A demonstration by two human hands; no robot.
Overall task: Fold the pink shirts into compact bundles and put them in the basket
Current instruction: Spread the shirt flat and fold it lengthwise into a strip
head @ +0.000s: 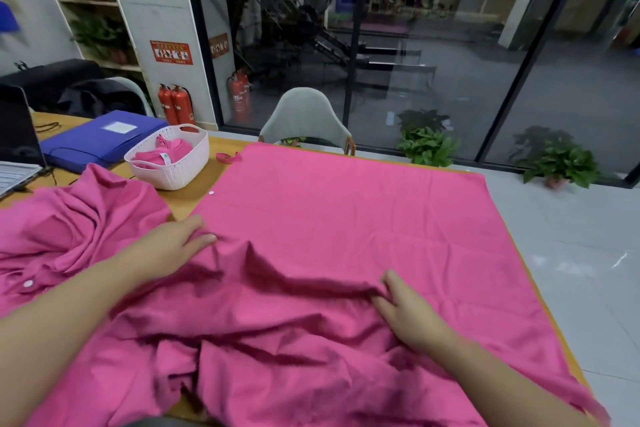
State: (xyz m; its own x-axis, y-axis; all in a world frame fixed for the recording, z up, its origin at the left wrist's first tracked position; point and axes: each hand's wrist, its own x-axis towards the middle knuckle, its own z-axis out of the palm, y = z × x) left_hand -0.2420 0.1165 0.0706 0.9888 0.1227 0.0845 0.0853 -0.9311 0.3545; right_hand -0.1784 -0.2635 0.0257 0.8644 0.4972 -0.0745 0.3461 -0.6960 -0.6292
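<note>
A large pink shirt [346, 211] lies spread over the table in front of me, smooth at the far end and creased near me. My left hand [169, 246] grips a fold at its left edge. My right hand [405, 312] pinches a raised ridge of the same cloth near the middle. A second pink shirt [69, 222] lies crumpled at the left with a white button showing. The white woven basket [180, 173] stands at the back left and holds a folded pink bundle [162, 154].
A blue folder [100, 139] and an open laptop [17, 156] sit at the table's far left. A small pink strap [228, 158] lies beside the basket. A grey chair [304, 118] stands behind the table, with potted plants and a glass wall beyond. The table's right edge drops to tiled floor.
</note>
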